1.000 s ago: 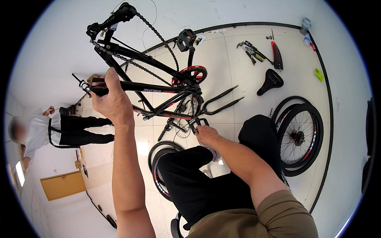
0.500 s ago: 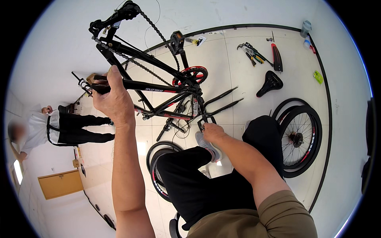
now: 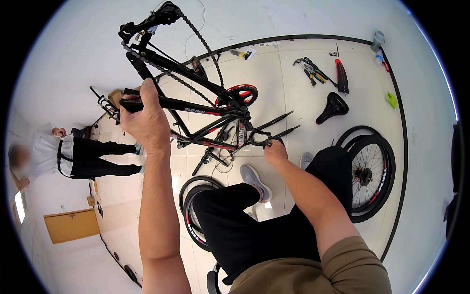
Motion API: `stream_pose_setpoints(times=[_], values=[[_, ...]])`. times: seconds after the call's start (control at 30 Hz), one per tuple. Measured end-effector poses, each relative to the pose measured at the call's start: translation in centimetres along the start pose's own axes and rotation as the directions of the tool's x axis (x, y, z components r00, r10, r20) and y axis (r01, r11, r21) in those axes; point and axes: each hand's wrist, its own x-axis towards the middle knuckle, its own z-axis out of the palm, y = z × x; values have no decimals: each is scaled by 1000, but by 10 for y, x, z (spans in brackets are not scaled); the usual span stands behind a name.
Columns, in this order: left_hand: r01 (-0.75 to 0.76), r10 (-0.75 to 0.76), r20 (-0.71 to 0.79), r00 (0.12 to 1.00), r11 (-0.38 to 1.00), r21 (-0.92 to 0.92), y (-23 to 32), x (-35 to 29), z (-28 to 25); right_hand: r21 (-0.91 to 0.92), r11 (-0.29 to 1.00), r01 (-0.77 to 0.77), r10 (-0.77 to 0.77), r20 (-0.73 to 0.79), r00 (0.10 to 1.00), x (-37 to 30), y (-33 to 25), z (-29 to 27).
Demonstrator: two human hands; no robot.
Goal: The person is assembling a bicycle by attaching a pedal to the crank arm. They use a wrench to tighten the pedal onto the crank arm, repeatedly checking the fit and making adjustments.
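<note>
A black bicycle frame [image 3: 196,108] with red accents is held up in front of me. My left hand [image 3: 149,117] is wrapped round a dark end of it at the left. Low on the frame's right, my right hand [image 3: 276,153] is closed on a pedal, mostly hidden by the fingers, at the end of a crank arm. The red-and-black chainring [image 3: 248,94] sits beyond, with the chain [image 3: 200,36] running up to the rear derailleur [image 3: 169,12]. On the far side, the other pedal [image 3: 198,66] shows partly behind the frame.
On the floor at right lie a saddle [image 3: 333,108], a red-black mudguard [image 3: 341,76], hand tools [image 3: 313,71] and wheels [image 3: 372,176]. Another wheel [image 3: 188,220] is by my left leg. Handlebars [image 3: 208,159] lie under the frame. A person [image 3: 98,154] stands at left.
My right hand has moved a little to the right with the pedal. The crank has turned, and the far pedal has swung down and left behind the frame. My left hand keeps its grip.
</note>
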Motion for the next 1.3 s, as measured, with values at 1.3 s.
stream_pose_setpoints(times=[1.3], values=[[-27,27,6,1000,1000,-4,-7,5,-1,902,405,-153,559,-111,822,29,-21,-39]])
